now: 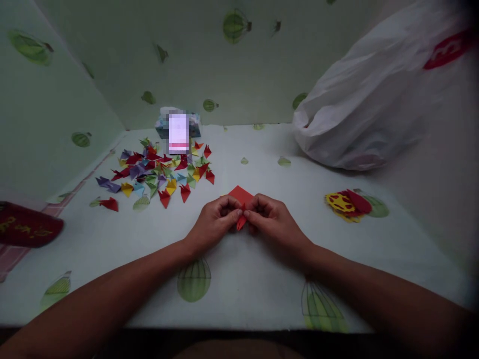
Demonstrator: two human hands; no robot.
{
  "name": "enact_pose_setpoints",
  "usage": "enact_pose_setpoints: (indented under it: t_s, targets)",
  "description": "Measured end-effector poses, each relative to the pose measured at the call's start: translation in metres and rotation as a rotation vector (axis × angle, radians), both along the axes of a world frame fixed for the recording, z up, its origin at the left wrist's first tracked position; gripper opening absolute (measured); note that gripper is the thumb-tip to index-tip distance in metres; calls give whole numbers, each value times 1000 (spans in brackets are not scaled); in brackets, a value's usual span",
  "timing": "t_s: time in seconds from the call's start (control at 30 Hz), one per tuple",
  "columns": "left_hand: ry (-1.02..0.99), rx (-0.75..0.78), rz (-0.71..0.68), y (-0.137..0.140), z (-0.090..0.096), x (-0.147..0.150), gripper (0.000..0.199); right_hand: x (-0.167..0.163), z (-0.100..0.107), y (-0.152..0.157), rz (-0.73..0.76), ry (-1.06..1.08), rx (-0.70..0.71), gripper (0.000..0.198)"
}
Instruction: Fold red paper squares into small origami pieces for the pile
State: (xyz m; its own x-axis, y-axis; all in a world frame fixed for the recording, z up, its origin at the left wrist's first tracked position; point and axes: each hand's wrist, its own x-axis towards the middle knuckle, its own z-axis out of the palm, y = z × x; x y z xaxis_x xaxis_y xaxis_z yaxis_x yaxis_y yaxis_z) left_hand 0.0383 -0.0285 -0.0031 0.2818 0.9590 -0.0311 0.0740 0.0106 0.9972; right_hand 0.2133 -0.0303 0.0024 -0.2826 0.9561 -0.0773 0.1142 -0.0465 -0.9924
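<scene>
While both hands [215, 219] pinch red paper [240, 224], a white bag [359, 109] bulges, contents unclear.

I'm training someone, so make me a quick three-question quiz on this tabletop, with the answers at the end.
1. True or false: the left hand and the right hand both touch the small folded red paper.
2. The spread of colourful folded papers lies toward which side of the table? A) the person's right; B) the person's left; C) the near edge, centre.
3. Fill in: the large plastic bag is mostly ____.

Key: 1 true; 2 B; 3 white.
</scene>
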Motion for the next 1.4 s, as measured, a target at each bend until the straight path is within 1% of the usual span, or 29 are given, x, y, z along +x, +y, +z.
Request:
enact_pose_setpoints:
  t_s: [0.17, 0.3, 0.43, 0.57, 0.8, 0.97, 1.07, 1.17, 1.27, 1.4]
  targets:
    - [24, -29, 27, -1, 0, 1, 17, 1, 1, 0, -14, -18, 17, 19]
    - [42, -3, 60, -1, -1, 0, 17, 1, 1, 0, -6, -11, 11, 18]
    - [20, 19, 106, -1, 0, 0, 17, 0, 1, 0, 13, 27, -19, 18]
    - [-6, 26, 87, -1, 1, 1, 17, -1, 1, 0, 26, 54, -62, 18]
    - [-42, 52, 67, 0, 2, -1, 14, 1, 0, 0, 40, 77, -44, 17]
    - [-104, 7, 52, 2, 4, -3, 18, 1, 0, 0, 67, 122, -22, 12]
    - [-146, -23, 52, 5, 4, -4, 21, 1, -1, 1, 33, 133, -33, 13]
    - [-180, -35, 26, 7, 2, -6, 22, 2, -3, 3, 45, 186, -95, 19]
    - [-195, -59, -54, 10, 1, -10, 22, 3, -5, 4, 129, 277, -204, 24]
    - [-215, -82, -147, 15, 2, -16, 22, 4, -6, 6, 160, 404, -358, 27]
